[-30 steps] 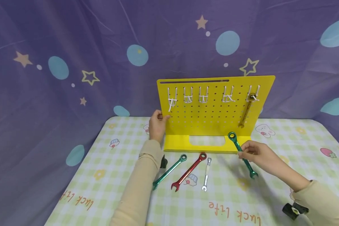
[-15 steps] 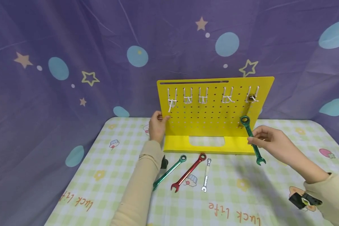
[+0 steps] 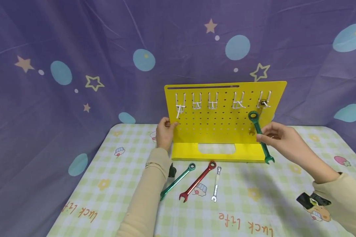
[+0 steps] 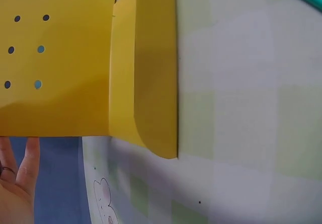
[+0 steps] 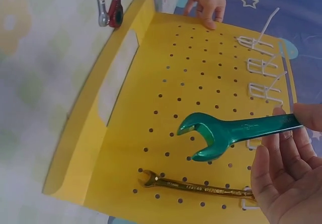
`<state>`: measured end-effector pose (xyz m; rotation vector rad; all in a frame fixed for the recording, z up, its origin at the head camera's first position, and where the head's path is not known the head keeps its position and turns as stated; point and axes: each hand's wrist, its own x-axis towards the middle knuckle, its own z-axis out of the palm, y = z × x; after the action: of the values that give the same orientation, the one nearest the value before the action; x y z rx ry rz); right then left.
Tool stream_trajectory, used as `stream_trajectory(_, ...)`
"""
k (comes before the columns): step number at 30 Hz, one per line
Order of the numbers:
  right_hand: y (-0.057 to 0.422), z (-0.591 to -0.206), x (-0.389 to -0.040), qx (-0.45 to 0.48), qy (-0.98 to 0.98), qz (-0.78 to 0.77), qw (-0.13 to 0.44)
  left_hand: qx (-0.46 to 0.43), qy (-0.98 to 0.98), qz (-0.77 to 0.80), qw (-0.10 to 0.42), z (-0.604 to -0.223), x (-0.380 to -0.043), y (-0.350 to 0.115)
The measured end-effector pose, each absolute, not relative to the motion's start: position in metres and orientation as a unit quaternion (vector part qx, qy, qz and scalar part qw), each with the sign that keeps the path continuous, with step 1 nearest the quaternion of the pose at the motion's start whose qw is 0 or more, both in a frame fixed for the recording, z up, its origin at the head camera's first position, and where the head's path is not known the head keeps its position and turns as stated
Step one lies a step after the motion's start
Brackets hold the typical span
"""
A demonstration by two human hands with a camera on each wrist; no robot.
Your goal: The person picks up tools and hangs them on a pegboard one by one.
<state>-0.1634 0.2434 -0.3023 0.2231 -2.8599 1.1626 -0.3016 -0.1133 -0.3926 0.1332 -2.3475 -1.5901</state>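
Note:
My right hand (image 3: pixel 280 136) pinches a dark green combination wrench (image 3: pixel 261 140) by its shaft, ring end up, in front of the right part of the yellow pegboard (image 3: pixel 207 128). The right wrist view shows the wrench's open jaw end (image 5: pixel 214 136) held off the board. A gold wrench (image 5: pixel 196 186) hangs from the rightmost white hook (image 3: pixel 264 102). At the board's left edge my left hand (image 3: pixel 165 133) grips the panel, thumb in front. In the left wrist view part of that hand (image 4: pixel 17 183) shows beside the panel edge, its other fingers hidden.
On the checkered tablecloth (image 3: pixel 240 204) before the board lie a lighter green wrench (image 3: pixel 178 181), a red wrench (image 3: pixel 198 181) and a small silver wrench (image 3: pixel 216 184). Several white hooks, such as the far left one (image 3: pixel 180 107), project from the panel. A purple curtain (image 3: pixel 106 39) hangs behind.
My right hand has raised the dark green wrench from near the board's base towards the hooks, shifting right, then slightly back left. The left hand keeps its place on the board.

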Motion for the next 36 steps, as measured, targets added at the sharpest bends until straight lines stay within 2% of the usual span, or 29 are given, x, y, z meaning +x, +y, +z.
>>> stream_trajectory(17,0.216,-0.299,-0.182,0.051,-0.902,0.427,0.045,0.047,-0.806,-0.573,0.143,-0.391,-0.3,-0.113)
stream_trajectory(36,0.219,-0.321,-0.21,0.032,-0.889,0.455,0.027,0.056,-0.808,-0.57,0.136,-0.392,-0.302,-0.112)
